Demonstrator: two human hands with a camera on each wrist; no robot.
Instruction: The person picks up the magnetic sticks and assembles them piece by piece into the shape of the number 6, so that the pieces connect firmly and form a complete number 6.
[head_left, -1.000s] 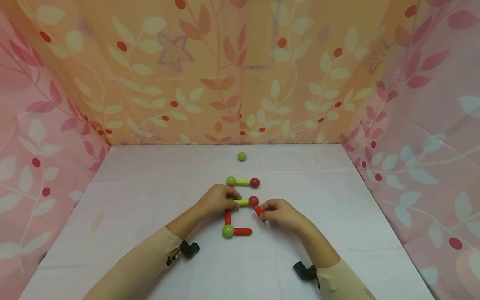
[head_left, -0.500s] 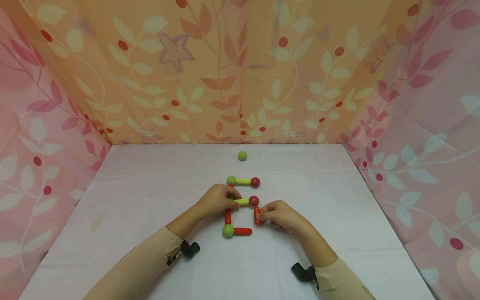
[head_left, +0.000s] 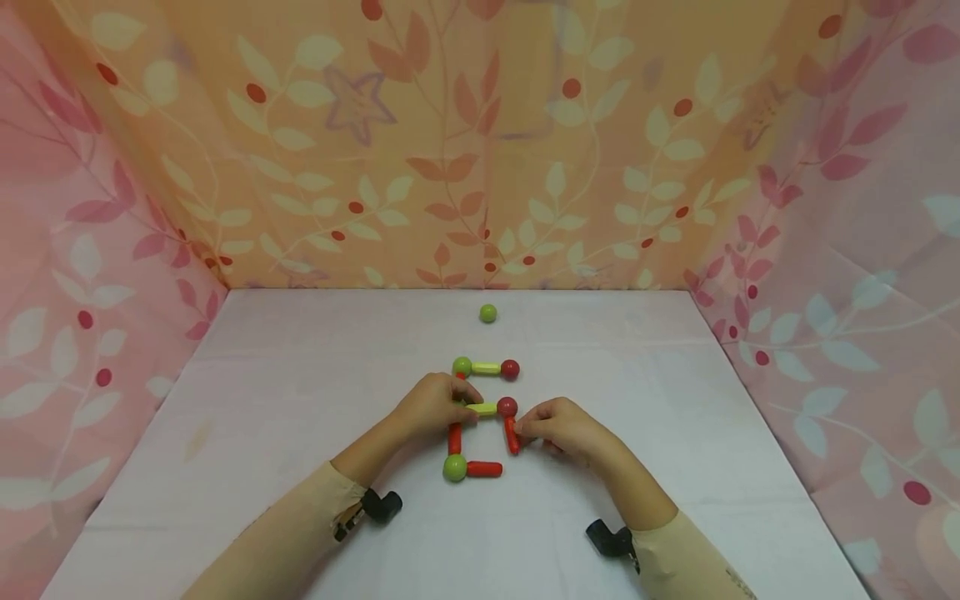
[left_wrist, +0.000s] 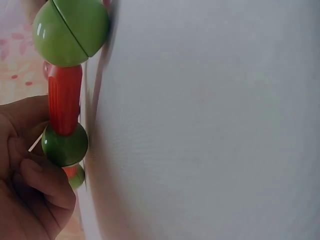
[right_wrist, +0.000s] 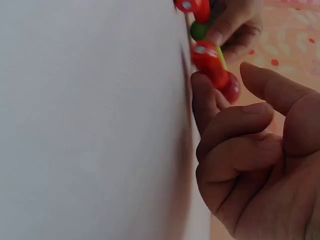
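Observation:
Toy rods and balls form a joined frame. My left hand (head_left: 432, 407) grips its middle green ball (left_wrist: 65, 145), mostly hidden from the head view. From there a yellow rod (head_left: 484, 409) runs right to a dark red ball (head_left: 507, 407). A red rod (head_left: 512, 435) with a silvery end slants down from that ball. Beside this rod is my right hand (head_left: 562, 429). In the right wrist view its thumb and index finger stand apart, index tip close by the rod, other fingers curled with nothing seen in them.
A lower green ball (head_left: 454, 467) carries a red rod (head_left: 484, 469) pointing right. At the frame's top, another green ball (head_left: 462, 367) joins a yellow rod (head_left: 486, 368) and dark red ball (head_left: 510, 369). One loose green ball (head_left: 488, 313) lies farther back on the white table (head_left: 300, 350).
The red rod at my right hand has swung from slanting to nearly upright and now meets the dark red ball. My right fingers have loosened from it. The left hand keeps its hold.

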